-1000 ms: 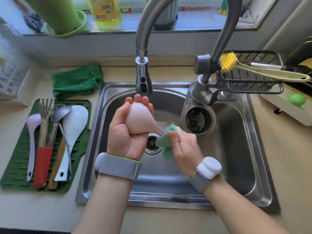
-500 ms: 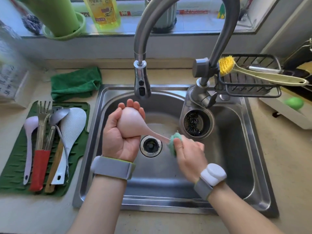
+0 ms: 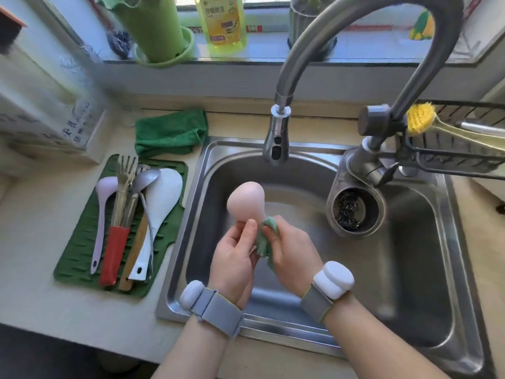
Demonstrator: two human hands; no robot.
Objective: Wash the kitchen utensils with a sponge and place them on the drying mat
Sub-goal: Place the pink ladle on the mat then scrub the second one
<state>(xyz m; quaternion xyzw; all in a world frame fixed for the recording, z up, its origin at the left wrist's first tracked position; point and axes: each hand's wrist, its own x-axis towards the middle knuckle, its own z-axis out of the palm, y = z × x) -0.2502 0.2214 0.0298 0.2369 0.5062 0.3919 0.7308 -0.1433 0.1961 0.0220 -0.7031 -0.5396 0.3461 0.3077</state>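
A beige bench (image 3: 49, 302) runs round a stainless steel sink (image 3: 426, 283), with a grey windowsill (image 3: 246, 65) behind it carrying a green pot (image 3: 153, 31) and a yellow bottle of dish soap (image 3: 222, 21). A tall curved tap (image 3: 328, 31) arches over the basin, its spray head hanging above the pink spoon (image 3: 246, 201). The spoon is held over the middle of the sink, bowl up. The left hand (image 3: 235, 261) grips its handle, fingers curled round it with the thumb pressed against the neck. The right hand (image 3: 293, 255) pinches a green sponge (image 3: 265, 240) against the handle, fingers closed on it. Left of the sink, a green drying mat (image 3: 79, 242) lies on the bench and carries washed utensils side by side: a lilac spoon (image 3: 102, 212), a fork (image 3: 124, 181), a red-handled tool (image 3: 114, 253) and a white rice paddle (image 3: 161, 203). A folded green cloth (image 3: 170, 134) sits just behind the mat. At the right, a wire rack (image 3: 461, 149) holds a yellow brush (image 3: 420, 117).
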